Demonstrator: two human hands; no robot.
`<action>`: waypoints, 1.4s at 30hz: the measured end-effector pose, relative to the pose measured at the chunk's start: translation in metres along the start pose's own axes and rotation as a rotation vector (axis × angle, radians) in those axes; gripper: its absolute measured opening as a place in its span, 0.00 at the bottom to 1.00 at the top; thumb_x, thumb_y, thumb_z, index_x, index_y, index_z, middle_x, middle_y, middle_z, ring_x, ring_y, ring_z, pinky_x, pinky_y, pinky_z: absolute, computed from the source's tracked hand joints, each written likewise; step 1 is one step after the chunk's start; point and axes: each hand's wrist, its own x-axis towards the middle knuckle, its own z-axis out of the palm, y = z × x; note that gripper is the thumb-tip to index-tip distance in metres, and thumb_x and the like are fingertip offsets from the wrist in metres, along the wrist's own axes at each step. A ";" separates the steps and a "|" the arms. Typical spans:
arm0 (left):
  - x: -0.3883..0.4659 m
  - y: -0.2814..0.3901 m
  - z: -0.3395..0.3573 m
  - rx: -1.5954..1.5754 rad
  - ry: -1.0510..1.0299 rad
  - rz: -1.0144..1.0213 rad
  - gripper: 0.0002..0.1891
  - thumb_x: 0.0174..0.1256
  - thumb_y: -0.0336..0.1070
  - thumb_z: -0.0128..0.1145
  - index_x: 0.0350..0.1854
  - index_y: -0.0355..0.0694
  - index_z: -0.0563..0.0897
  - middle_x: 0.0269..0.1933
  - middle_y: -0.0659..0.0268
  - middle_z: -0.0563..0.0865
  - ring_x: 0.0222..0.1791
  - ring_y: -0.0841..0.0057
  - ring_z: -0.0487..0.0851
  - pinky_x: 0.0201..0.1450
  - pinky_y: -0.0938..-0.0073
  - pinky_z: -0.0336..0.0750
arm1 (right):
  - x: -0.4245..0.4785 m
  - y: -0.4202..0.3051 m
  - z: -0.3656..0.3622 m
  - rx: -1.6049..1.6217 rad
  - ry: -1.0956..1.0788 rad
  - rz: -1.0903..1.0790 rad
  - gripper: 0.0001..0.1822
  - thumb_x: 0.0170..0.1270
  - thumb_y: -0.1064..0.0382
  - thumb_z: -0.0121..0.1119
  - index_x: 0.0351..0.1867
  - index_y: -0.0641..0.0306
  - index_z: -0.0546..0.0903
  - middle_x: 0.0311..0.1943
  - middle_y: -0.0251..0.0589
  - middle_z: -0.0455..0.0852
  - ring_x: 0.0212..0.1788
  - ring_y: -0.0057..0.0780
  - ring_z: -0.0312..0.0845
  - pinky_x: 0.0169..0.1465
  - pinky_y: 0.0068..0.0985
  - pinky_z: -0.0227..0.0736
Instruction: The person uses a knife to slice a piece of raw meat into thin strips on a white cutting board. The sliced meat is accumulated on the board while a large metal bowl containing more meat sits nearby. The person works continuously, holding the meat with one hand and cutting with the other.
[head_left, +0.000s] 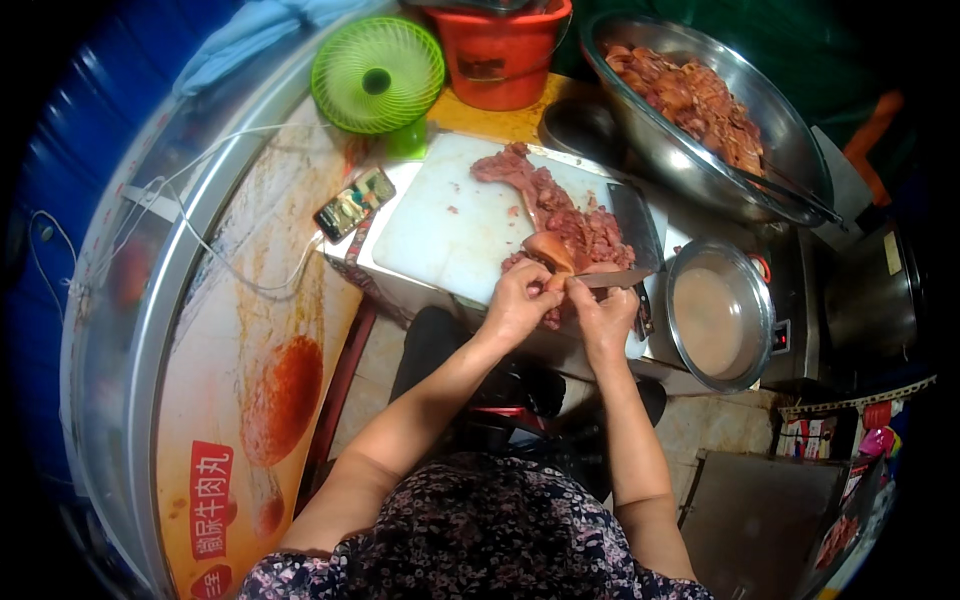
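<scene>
My left hand (516, 300) pinches an orange-brown piece of meat (549, 247) at the near edge of a white cutting board (442, 232). A small knife (611, 278) is in my right hand (606, 311), its blade pointing to the right and its handle hidden by my fingers. The fingertips of both hands almost meet at the meat. Beyond them, a long heap of raw red meat (555, 195) stretches across the board, with small scraps to its left. A cleaver (636, 217) lies along the board's right side, partly behind my right hand and the knife.
On the right stand a steel bowl of cloudy liquid (706, 319) and a large steel basin (795, 180) heaped with meat pieces. Behind the board are a green fan (377, 79), a red bucket (491, 60) and a dark round pan (577, 127). A phone (355, 204) with a cable lies left.
</scene>
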 end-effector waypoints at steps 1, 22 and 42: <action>0.000 -0.001 0.000 -0.012 0.004 -0.003 0.10 0.52 0.25 0.72 0.31 0.32 0.82 0.34 0.63 0.78 0.32 0.74 0.75 0.37 0.73 0.72 | 0.001 0.001 -0.001 0.022 -0.003 0.053 0.09 0.54 0.68 0.73 0.34 0.68 0.84 0.31 0.39 0.86 0.31 0.26 0.81 0.36 0.25 0.76; 0.001 0.004 -0.005 -0.095 -0.076 -0.168 0.08 0.55 0.25 0.71 0.37 0.31 0.86 0.43 0.63 0.83 0.46 0.75 0.80 0.49 0.75 0.74 | 0.003 0.003 0.001 -0.066 0.014 -0.027 0.10 0.55 0.69 0.73 0.36 0.68 0.84 0.31 0.36 0.86 0.33 0.22 0.80 0.36 0.23 0.75; 0.003 -0.004 -0.006 -0.141 -0.126 -0.165 0.11 0.56 0.24 0.72 0.40 0.31 0.86 0.50 0.65 0.79 0.51 0.76 0.81 0.55 0.75 0.77 | -0.005 -0.013 -0.037 -0.305 -0.386 -0.219 0.31 0.51 0.77 0.64 0.62 0.63 0.80 0.39 0.52 0.86 0.39 0.49 0.85 0.43 0.39 0.80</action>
